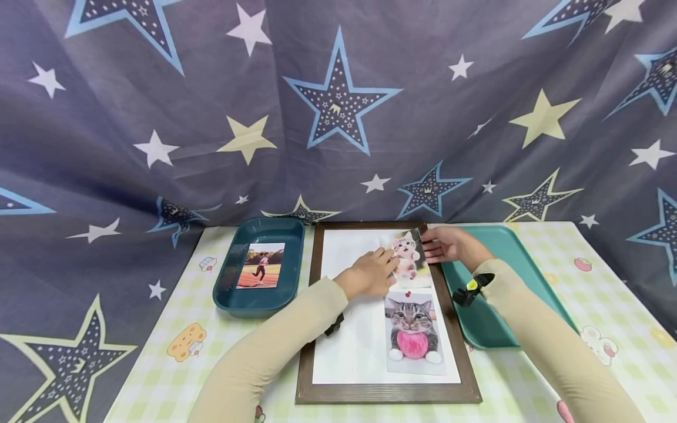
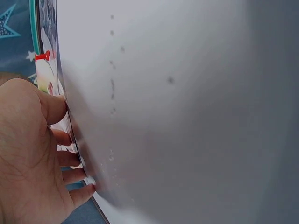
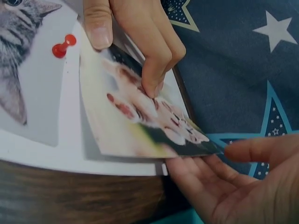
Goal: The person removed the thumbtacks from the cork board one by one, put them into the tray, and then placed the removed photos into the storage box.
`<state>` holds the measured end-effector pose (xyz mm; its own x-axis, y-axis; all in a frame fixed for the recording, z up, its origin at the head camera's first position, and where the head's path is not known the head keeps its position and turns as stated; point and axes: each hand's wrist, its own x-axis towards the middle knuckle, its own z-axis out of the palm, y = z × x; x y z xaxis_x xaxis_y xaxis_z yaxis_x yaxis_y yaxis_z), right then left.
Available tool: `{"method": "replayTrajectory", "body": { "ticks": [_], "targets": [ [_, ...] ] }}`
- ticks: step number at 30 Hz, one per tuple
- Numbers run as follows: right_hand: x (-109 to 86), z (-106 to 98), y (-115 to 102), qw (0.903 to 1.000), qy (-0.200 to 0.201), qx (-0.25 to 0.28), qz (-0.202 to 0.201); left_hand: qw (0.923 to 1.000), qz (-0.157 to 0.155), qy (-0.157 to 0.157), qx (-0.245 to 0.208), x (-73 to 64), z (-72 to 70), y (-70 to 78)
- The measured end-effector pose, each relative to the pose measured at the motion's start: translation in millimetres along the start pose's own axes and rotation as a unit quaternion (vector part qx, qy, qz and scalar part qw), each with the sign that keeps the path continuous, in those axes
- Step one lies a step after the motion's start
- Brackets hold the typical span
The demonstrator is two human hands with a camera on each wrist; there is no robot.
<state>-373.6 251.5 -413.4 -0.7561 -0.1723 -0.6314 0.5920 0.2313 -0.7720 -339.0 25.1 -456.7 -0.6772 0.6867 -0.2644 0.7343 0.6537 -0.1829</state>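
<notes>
A kitten photo (image 1: pixel 406 258) lies at the upper right of a white board (image 1: pixel 346 352) with a dark brown frame. My left hand (image 1: pixel 372 273) touches its face, thumb and fingertips spread along it in the right wrist view. At the photo's outer edge, my right hand (image 1: pixel 444 244) has straight fingers against the edge, the thumb (image 3: pixel 247 151) near one corner. A shadow shows along the photo's side, where it bows up from the board. Below is a tabby cat photo (image 1: pixel 412 335) with a pink ball, a red push pin (image 3: pixel 64 46) at its top.
A dark teal tray (image 1: pixel 222 294) on the left contains a photo of a runner (image 1: pixel 261 265). To the right, a green tray (image 1: pixel 502 317) stands beside the frame. A star-patterned cloth (image 1: pixel 338 176) hangs behind the checked tablecloth (image 1: pixel 158 376).
</notes>
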Motion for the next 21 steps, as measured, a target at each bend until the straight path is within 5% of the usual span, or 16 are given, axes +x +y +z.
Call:
{"method": "replayTrajectory", "body": {
  "ticks": [9, 21],
  "targets": [
    [11.3, -8, 11, 0.9982, -0.037, -0.035, -0.031, 0.9999, -0.004, 0.006, -0.015, 0.2, 1.5, -1.9],
    [12.3, -4, 22, 0.9978, -0.015, -0.012, -0.063, 0.9955, -0.002, 0.019, -0.092, -5.9, 0.8, -5.4]
  ]
}}
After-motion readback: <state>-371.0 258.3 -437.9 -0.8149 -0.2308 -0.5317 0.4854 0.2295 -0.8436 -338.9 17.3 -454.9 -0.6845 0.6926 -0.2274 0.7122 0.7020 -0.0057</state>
